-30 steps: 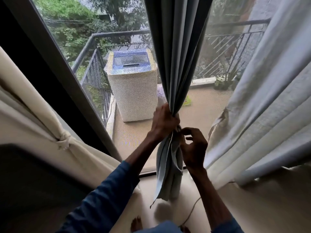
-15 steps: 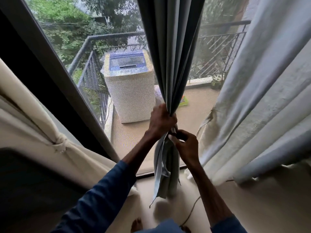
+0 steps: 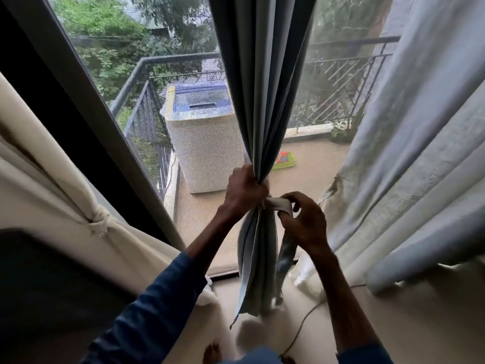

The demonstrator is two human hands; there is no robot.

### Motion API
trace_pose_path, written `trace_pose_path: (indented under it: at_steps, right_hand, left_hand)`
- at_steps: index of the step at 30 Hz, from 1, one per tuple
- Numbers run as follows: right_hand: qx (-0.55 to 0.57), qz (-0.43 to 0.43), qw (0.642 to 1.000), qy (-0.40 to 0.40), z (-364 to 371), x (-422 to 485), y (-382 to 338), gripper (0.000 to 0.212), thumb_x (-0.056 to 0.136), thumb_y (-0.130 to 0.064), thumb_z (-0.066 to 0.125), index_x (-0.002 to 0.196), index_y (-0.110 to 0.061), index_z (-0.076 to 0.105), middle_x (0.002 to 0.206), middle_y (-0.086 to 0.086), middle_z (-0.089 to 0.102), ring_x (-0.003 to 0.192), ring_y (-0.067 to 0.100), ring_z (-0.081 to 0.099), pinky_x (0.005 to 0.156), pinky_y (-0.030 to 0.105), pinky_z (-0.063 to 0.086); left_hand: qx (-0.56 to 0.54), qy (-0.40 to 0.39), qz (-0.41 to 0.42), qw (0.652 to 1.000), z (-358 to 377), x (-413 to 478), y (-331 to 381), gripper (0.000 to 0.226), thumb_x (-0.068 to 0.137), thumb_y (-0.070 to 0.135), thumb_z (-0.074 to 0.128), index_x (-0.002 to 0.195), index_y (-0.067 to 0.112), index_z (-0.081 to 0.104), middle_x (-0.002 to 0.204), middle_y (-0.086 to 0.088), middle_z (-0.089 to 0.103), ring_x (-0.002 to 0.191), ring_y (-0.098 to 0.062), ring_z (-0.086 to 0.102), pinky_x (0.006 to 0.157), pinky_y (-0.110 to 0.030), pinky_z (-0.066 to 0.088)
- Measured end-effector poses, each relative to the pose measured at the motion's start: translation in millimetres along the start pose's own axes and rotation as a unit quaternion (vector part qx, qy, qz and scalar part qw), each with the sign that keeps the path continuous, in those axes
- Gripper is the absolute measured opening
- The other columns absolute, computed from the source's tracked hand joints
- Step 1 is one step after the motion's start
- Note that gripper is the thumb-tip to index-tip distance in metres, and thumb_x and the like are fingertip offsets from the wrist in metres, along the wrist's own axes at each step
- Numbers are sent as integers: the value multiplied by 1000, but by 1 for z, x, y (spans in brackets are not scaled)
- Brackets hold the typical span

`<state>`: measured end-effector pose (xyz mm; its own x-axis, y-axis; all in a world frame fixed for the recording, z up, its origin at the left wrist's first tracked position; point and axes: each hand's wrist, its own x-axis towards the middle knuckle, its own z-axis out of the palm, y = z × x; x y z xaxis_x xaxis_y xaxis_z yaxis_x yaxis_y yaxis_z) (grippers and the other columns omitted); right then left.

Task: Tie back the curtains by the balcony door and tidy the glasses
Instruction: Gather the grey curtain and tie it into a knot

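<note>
A grey-blue curtain hangs in front of the balcony door, gathered into a narrow bunch. My left hand grips the bunch at its waist. Just right of it, my right hand pinches a pale strip of fabric that comes out of the gathered part. The curtain's lower end hangs loose down to the floor. No glasses are in view.
A cream curtain, knotted at its tie, hangs at left. A pale grey curtain falls at right. Through the door's screen stand a washing machine and the balcony railing. A cord lies on the floor.
My right hand has drawn the pale strip out to the right of the bunch. My left hand keeps its grip on the curtain. The camera has moved a little closer.
</note>
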<state>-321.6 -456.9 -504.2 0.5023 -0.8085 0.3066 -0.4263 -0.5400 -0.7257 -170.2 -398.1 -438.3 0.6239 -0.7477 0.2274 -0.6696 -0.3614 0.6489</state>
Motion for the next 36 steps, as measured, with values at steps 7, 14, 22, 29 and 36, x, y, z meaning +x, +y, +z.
trace_pose_path:
  at_steps: [7,14,22,29,36]
  right_hand:
    - [235,46,953,-186,-19,-3,-6,11,86,-30,79,89,-20,80,81,-5,77,80,2,66,76,30,53]
    - [83,-82,991,-59,-43,19,4,19,73,-34,75,90,-26,80,82,-7,70,79,13,67,68,38,53]
    - [-61,-117,991,-10,-41,51,20,21,84,-48,65,94,-35,77,84,-9,73,89,22,62,74,42,51]
    - [-59,-79,994,-36,-8,62,12,37,78,-53,53,95,-27,74,99,-3,73,99,29,60,85,46,49]
    - [60,10,998,28,12,57,0,25,77,-28,84,89,-12,68,88,2,67,71,14,61,67,29,48]
  left_hand:
    - [9,-22,6,1000,3,-7,-5,18,80,26,64,74,11,57,66,-6,58,67,-32,62,54,-27,38]
    - [58,-46,-15,997,1,-1,-10,43,82,38,60,111,6,59,108,-17,62,105,-37,55,85,-39,42]
    - [31,-113,66,991,-16,-5,-17,42,81,24,66,55,28,33,57,10,40,60,-17,45,58,-27,27]
    - [108,-121,114,980,-15,-19,-17,31,84,33,67,68,22,43,65,0,49,65,-30,57,59,-30,31]
    - [80,-99,123,984,-16,-24,-27,33,90,41,59,70,25,38,76,-12,63,78,-36,61,63,-32,30]
